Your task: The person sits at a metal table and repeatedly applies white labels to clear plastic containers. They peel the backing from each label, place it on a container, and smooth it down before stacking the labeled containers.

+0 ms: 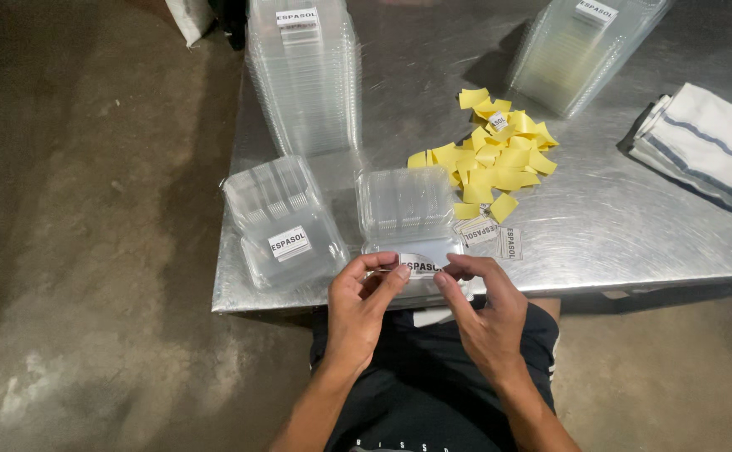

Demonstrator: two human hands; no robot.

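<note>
- At the near edge of the bench (634, 243), my left hand (364, 301) and right hand (485, 308) pinch the two ends of a white label (421, 267), fingertips closed on it from either side.
- The label's long axis runs left to right, along the bench's near edge, printed face up towards me. It sits over the near lip of a clear clamshell container (408, 209).
- I judge the step in hand to be sticking the label on; the next move calls for keeping it level and pressing it flat from the middle outward, so it does not crease.
- Just left of it, near the bench's left corner, lies a labelled container (286, 222), turned at a slant.
- To the right, a few loose labels (491, 234) lie at the foot of a heap of yellow backing papers (495, 155).
- Further back stand a tall container stack (305, 75) at the left edge and a tilted stack (579, 50) beyond the heap.
- A folded striped cloth (705, 146) lies at the right.
</note>
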